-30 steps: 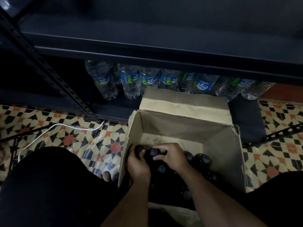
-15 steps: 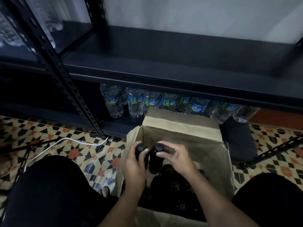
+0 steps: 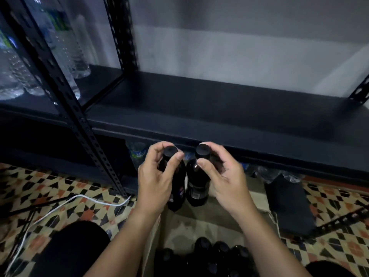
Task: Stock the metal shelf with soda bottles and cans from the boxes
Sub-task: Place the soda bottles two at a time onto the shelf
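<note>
I hold two dark soda bottles with black caps upright, side by side, just below the front edge of the black metal shelf (image 3: 199, 108). My left hand (image 3: 157, 178) grips the left bottle (image 3: 175, 198) by its neck. My right hand (image 3: 221, 176) pinches the neck of the right bottle (image 3: 196, 186). Both bottles hang above the open cardboard box (image 3: 201, 222), where several more dark bottles (image 3: 209, 254) stand at the bottom of the view.
The shelf's perforated upright post (image 3: 65, 92) rises at the left, with tall water bottles (image 3: 65, 47) on the board beyond it. Smaller water bottles (image 3: 137, 152) sit on the lowest level. A white cable (image 3: 65, 204) lies on the patterned floor tiles.
Both hands have lifted the two bottles out of the box and up toward the shelf's front edge. My view has tilted upward, so the shelf board now shows.
</note>
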Available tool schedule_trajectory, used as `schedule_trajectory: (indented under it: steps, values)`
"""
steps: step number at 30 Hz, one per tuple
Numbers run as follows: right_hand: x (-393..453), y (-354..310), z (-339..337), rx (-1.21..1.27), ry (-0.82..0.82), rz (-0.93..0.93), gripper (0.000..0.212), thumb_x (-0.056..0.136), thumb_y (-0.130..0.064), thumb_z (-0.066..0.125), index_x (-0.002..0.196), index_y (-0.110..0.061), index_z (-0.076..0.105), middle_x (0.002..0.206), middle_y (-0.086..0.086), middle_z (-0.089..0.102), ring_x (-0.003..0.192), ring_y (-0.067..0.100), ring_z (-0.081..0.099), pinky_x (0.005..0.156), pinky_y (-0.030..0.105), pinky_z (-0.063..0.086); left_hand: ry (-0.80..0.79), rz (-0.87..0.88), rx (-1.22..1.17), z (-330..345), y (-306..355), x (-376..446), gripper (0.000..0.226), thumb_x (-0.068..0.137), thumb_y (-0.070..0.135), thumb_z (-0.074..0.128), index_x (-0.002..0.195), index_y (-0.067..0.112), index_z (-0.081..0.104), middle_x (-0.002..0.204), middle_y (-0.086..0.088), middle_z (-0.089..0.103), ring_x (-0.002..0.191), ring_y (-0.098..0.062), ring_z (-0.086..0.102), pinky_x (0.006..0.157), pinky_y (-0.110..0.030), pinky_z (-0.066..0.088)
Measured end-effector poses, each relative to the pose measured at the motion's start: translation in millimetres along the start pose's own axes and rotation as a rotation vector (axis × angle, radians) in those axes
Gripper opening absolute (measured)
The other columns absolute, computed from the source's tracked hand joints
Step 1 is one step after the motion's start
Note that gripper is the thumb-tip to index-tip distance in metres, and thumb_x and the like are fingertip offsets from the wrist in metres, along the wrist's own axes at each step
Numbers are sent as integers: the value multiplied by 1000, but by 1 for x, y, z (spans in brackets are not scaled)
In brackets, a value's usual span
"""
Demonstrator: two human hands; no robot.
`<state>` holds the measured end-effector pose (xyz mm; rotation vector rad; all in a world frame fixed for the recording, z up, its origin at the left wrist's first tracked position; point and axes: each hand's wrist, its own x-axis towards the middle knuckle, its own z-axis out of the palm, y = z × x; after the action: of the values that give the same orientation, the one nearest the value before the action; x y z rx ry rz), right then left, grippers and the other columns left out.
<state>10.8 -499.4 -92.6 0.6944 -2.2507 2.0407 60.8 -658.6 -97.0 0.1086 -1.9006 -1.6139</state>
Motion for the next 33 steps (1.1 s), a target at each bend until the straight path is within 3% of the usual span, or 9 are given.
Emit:
schedule_trajectory:
  steps: [3, 9, 12, 17, 21, 25, 33]
  values:
    - [22, -50, -3, 48, 2, -33, 25, 96, -23, 67, 120, -31, 63, 120, -5, 67, 119, 20, 62, 102, 41, 51, 36, 23, -16, 0, 45, 32, 34, 97, 43, 66, 112, 13, 62, 101, -4, 72, 96, -26, 71, 86, -55, 54]
    - [71, -178, -16, 96, 30, -49, 25, 96, -28, 65, 120, -31, 63, 117, -4, 69, 114, 21, 65, 99, 41, 52, 137, 60, -44, 0, 176, 96, 23, 88, 29, 76, 106, 18, 68, 91, 4, 74, 74, -16, 66, 73, -30, 54]
    - [97, -252, -22, 105, 43, -42, 27, 95, -33, 65, 122, -31, 62, 113, -4, 70, 108, 21, 67, 96, 40, 53, 159, 74, -33, -6, 249, 132, 23, 87, 33, 77, 107, 22, 69, 87, 5, 74, 68, -12, 62, 68, -31, 53]
    - [138, -374, -27, 121, 41, -67, 27, 95, -33, 64, 122, -33, 61, 116, -7, 69, 111, 18, 66, 97, 36, 52, 196, 72, -48, -19, 364, 191, 23, 86, 36, 78, 106, 27, 70, 92, 7, 74, 76, -19, 68, 73, -33, 56]
    - [169, -453, -29, 131, 61, -107, 24, 95, -31, 64, 119, -32, 62, 109, -7, 70, 104, 15, 67, 91, 28, 53, 206, 90, -47, -28, 440, 232, 22, 86, 36, 79, 103, 27, 70, 86, 7, 71, 72, -19, 64, 69, -28, 55]
    - [194, -505, -27, 137, 97, -137, 24, 95, -30, 64, 119, -31, 62, 109, -10, 70, 105, 12, 67, 90, 23, 52, 200, 87, -69, -36, 489, 266, 22, 85, 32, 81, 103, 26, 71, 91, 11, 74, 83, -9, 70, 79, -25, 56]
    - [237, -547, -20, 152, 135, -180, 26, 97, -26, 63, 122, -21, 62, 110, -10, 71, 106, 9, 67, 90, 21, 52, 192, 86, -105, -39, 524, 314, 21, 85, 34, 83, 102, 27, 71, 92, 12, 75, 88, -8, 72, 81, -22, 56]
